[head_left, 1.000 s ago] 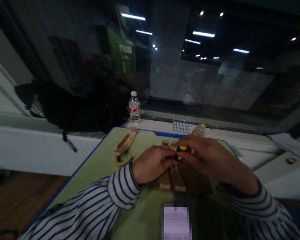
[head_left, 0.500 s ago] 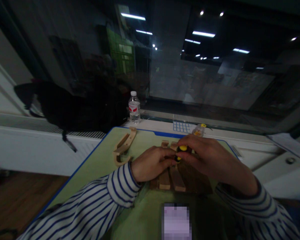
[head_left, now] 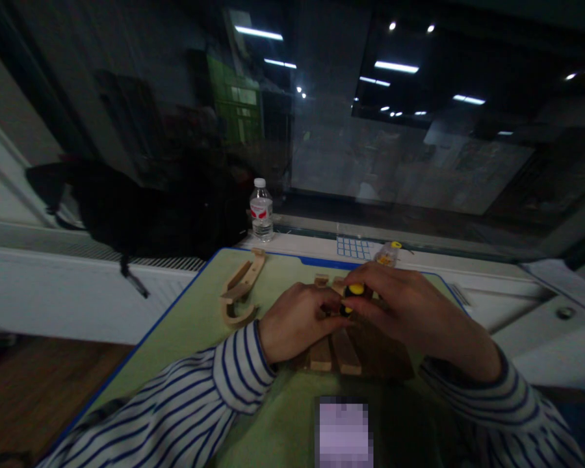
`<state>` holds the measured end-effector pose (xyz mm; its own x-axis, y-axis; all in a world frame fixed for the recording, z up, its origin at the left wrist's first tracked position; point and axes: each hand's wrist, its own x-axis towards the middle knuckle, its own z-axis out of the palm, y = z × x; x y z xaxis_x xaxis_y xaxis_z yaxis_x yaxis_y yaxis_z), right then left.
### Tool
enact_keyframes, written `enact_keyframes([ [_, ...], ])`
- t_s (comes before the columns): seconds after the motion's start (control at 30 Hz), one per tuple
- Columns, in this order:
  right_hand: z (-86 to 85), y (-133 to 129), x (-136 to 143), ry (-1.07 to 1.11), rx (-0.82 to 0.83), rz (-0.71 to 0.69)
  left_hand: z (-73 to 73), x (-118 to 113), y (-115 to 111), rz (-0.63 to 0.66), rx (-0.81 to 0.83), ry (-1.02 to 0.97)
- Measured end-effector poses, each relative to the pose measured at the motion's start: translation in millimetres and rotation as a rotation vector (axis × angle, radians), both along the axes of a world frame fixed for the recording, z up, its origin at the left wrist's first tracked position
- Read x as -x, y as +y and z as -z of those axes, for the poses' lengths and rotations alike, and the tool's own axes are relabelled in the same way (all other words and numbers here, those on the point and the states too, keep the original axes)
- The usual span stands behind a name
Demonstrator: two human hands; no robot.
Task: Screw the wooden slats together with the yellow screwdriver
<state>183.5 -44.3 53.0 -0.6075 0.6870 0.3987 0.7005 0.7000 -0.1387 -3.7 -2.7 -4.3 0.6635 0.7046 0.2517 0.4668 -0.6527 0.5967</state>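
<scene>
My right hand (head_left: 409, 309) pinches the yellow-and-black handle of a screwdriver (head_left: 355, 292), which stands over pale wooden pieces. Close by on the left, my left hand (head_left: 297, 322) is curled, its thumb and fingers at the lower end of the screwdriver; what they grip is hidden. Two wooden bars (head_left: 347, 354) lie side by side beneath the hands, on a dark brown board (head_left: 385, 354). The screwdriver's tip cannot be seen. Further left, a curved wooden assembly (head_left: 238, 292) rests on the green tabletop.
The green table (head_left: 175, 325) has a blue edge. A phone (head_left: 344, 432) with a blurred screen lies at the near side. On the sill behind stand a water bottle (head_left: 261, 211), a blue grid (head_left: 353, 247) and a small clear bag (head_left: 387, 253). A black backpack (head_left: 151, 208) sits left.
My left hand has shifted slightly, its thumb now reaching further right below the screwdriver. My right hand keeps its place on the handle.
</scene>
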Motion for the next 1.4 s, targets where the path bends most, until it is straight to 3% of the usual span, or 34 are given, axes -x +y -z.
enact_keyframes([
  [0.4, 0.0, -1.4, 0.4, 0.056, 0.047, -0.110, 0.3, 0.6, 0.3, 0.019, -0.022, 0.000],
  [1.4, 1.7, 0.6, -0.9, 0.004, -0.003, -0.033, 3.5, 3.3, 5.9, 0.113, 0.064, -0.022],
])
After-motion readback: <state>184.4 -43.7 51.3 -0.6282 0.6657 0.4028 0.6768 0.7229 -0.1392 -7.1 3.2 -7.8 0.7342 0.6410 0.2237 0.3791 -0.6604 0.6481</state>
